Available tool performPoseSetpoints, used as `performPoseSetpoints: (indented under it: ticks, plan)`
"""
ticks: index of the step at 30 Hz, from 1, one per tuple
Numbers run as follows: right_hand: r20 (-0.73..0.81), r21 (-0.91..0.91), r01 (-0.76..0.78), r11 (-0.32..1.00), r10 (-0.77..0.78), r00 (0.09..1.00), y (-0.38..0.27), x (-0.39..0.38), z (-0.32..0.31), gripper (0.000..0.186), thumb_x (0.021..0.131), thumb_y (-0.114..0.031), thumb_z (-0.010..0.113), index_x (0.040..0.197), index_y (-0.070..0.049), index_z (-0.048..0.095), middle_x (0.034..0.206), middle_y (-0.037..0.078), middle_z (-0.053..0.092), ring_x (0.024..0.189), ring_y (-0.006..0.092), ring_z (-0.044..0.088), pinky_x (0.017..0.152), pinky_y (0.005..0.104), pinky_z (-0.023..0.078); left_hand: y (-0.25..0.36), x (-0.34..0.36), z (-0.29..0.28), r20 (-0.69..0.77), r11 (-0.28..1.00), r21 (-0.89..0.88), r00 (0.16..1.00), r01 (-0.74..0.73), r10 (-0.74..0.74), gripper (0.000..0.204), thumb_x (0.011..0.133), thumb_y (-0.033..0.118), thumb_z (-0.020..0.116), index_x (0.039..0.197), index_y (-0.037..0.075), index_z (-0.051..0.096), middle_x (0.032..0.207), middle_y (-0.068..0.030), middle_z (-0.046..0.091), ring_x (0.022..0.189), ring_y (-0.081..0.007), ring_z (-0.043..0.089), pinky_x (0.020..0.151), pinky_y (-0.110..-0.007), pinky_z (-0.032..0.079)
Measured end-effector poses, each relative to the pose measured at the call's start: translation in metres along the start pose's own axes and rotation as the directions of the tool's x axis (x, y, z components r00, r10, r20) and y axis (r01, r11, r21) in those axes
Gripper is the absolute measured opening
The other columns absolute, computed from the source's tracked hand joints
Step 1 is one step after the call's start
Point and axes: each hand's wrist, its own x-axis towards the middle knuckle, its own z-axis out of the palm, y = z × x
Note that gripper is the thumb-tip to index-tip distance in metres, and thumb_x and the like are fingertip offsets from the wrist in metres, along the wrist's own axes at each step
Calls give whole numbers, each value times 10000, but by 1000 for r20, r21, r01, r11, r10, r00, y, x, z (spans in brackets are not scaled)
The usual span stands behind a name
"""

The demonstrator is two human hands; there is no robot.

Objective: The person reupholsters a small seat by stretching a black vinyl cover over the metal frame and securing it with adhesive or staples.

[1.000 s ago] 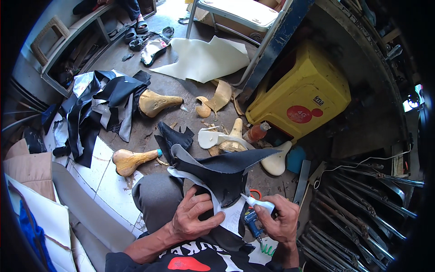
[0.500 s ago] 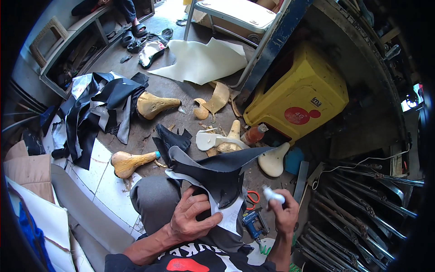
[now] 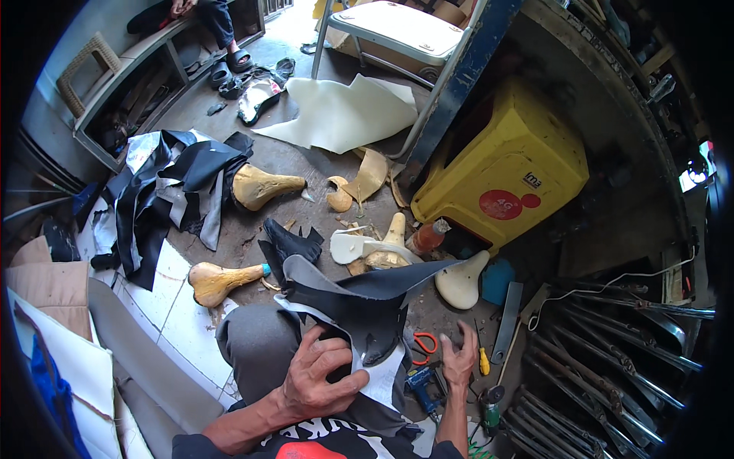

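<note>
A black cover piece with grey lining (image 3: pixel 344 294) rests over my lap, its pointed end reaching right. My left hand (image 3: pixel 325 371) grips its near edge and the white lining (image 3: pixel 386 375) there, fingers curled. To the right, my right hand (image 3: pixel 460 356) is raised with its fingers apart and nothing visible in it. Beside that hand are a blue staple gun (image 3: pixel 420 386), orange-handled scissors (image 3: pixel 426 346) and a yellow-handled screwdriver (image 3: pixel 484 362). A cream saddle pad (image 3: pixel 460 281) lies beyond, next to the tip of the cover.
Yellowed saddle pads (image 3: pixel 218 283) and foam scraps (image 3: pixel 368 174) lie on the floor ahead. Black offcuts (image 3: pixel 172 180) are heaped at left. A yellow plastic stool (image 3: pixel 505 168) lies tipped over at right, near metal tubes (image 3: pixel 589 367). Someone's feet (image 3: pixel 238 60) show at the back.
The small white bottle has left my right hand and is out of sight. That hand has opened and moved slightly left. My left hand keeps its hold on the cover.
</note>
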Motion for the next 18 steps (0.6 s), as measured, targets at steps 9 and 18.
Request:
performPoseSetpoints:
  ticks: [9, 18]
  plan:
    - [292, 265, 847, 461, -876, 385, -175, 11, -39, 423, 734, -154, 866, 1128, -167, 713, 1371, 77, 623, 1342, 347, 534, 1141, 529, 426, 5, 13, -9, 78, 997, -67, 997, 32, -26, 383, 615, 76, 816, 974, 119, 688, 1027, -80, 569, 1044, -283, 601, 1007, -558, 487]
    - [109, 183, 834, 521, -854, 509, -170, -31, -39, 346, 581, -100, 857, 914, -180, 806, 960, -13, 602, 840, 209, 589, 760, 391, 519, 11, 16, -5, 150, 986, 51, 974, 161, -167, 657, 613, 112, 837, 1250, 79, 677, 990, -29, 579, 965, -238, 563, 907, -466, 424]
